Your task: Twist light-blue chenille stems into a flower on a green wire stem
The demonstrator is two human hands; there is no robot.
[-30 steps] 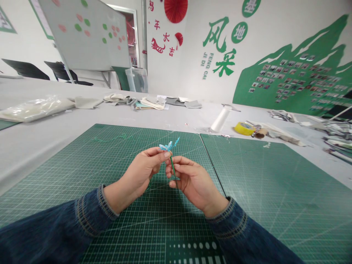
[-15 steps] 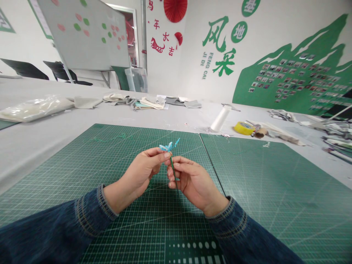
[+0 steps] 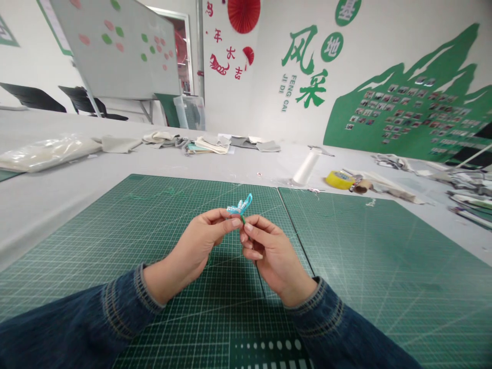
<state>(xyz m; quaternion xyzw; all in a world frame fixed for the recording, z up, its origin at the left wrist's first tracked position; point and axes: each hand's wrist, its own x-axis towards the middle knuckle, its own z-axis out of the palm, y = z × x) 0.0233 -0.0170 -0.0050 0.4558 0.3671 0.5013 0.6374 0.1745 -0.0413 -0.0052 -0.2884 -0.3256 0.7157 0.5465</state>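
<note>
A small handmade flower (image 3: 242, 205) with blue and white looped petals is held up over the green cutting mat (image 3: 161, 225). My left hand (image 3: 200, 246) pinches it just under the petals, thumb against fingers. The thumb and fingers of my right hand (image 3: 271, 251) close on its thin green stem (image 3: 243, 219), right below the bloom. The dark lower end of the stem sticks out beneath my right hand. Both hands are close together, with the fingertips nearly touching.
Behind the mats stand a white thread cone (image 3: 306, 167) and a yellow tape roll (image 3: 340, 179). Folded fabric pieces (image 3: 211, 144) lie along the table's far side, with a plastic-wrapped bundle (image 3: 49, 152) at left. A second green mat (image 3: 369, 241) adjoins on the right. Loose green threads (image 3: 169, 191) lie on the mat.
The flower has turned, so its looped petal now shows wider. My right hand has shifted slightly right and grips the stem nearer the petals; the stem's lower end now slants out below it.
</note>
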